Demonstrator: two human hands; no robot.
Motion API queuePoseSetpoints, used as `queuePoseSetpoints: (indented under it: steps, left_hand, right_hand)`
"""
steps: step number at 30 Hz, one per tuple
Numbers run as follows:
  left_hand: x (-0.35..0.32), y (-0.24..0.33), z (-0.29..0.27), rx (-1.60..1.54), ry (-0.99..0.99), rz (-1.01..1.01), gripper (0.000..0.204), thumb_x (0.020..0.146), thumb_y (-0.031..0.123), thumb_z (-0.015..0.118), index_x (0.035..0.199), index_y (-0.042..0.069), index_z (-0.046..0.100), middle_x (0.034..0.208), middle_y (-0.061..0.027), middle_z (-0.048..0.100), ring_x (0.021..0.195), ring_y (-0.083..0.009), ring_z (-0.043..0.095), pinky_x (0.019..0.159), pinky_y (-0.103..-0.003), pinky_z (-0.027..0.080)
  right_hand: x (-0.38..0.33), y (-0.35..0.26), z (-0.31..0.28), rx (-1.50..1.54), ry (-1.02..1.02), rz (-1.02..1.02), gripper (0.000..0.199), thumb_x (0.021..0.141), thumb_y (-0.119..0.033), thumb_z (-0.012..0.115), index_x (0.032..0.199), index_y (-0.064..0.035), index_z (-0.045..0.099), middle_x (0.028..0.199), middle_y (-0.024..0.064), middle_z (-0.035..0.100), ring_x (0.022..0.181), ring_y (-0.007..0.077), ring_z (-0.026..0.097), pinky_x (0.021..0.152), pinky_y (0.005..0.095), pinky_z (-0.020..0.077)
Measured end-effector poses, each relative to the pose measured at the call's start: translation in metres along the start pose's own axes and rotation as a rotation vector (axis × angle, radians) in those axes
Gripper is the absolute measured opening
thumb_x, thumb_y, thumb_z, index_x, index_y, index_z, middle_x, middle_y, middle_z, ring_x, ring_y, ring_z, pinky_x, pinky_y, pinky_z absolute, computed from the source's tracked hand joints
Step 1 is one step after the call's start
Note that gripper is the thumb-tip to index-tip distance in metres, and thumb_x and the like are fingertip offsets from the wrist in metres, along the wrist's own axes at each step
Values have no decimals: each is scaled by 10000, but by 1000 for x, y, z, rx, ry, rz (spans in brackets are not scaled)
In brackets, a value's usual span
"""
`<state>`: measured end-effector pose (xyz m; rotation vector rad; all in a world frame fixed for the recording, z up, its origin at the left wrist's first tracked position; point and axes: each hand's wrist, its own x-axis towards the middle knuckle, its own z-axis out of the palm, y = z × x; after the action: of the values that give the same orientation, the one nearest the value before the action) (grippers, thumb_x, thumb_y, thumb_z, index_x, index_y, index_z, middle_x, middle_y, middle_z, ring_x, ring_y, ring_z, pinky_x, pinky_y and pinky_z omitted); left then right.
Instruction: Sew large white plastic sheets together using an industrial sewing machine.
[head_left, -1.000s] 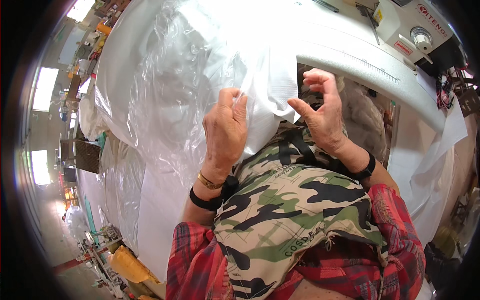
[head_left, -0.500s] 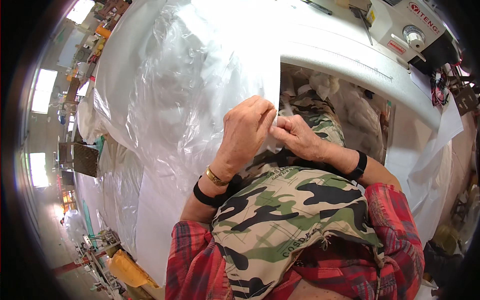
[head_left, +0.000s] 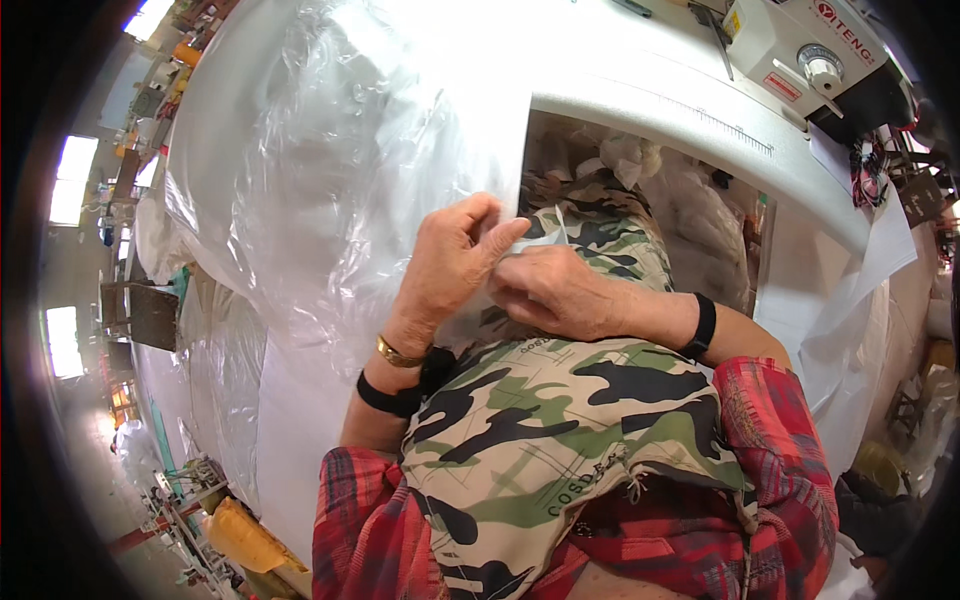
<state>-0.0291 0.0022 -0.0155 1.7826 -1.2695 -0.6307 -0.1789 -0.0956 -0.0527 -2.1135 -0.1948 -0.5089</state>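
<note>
left hand (head_left: 447, 268): fingers pinch the corner of the clear plastic sheet (head_left: 340, 170) | right hand (head_left: 552, 292): fingers clenched on the same corner, probably to part its layers | sheet: draped over the white bench (head_left: 640, 90), left of the camouflage apron (head_left: 560, 420) | signs: red rectangular label (head_left: 781, 87) on the white sewing machine (head_left: 800, 50), upper right

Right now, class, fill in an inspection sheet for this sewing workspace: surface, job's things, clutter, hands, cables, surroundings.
Surface: white worktable, partly under plastic.
Job's things: clear plastic sheet, its edge pinched; camouflage fabric on the lap.
Clutter: fabric scraps in the table's cut-out.
Hands: left hand and right hand meet at the sheet's edge, both pinching.
Cables: wires beside the white sewing machine.
Surroundings: bright windows far left.
</note>
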Motion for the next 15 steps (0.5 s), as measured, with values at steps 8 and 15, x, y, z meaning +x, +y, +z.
queuePoseSetpoints:
  steps: [8, 15]
  left_hand:
    - [-1, 35, -45, 578, 354, 251, 32, 860, 43, 613, 868, 12, 616, 759, -163, 597, 659, -352, 596, 598, -391, 460]
    - [2, 67, -48, 727, -95, 330, 33, 837, 36, 565, 814, 30, 589, 732, -177, 602, 670, -360, 625, 577, -428, 474]
  right_hand:
    - [33, 76, -21, 223, 498, 221, 309, 897, -143, 628, 1178, -17, 598, 1054, 105, 665, 993, 223, 639, 895, 365, 495]
    - [130, 60, 50, 303, -4, -180, 362, 822, -317, 675, 1066, -50, 668, 1013, 212, 669, 987, 316, 635, 840, 396, 505]
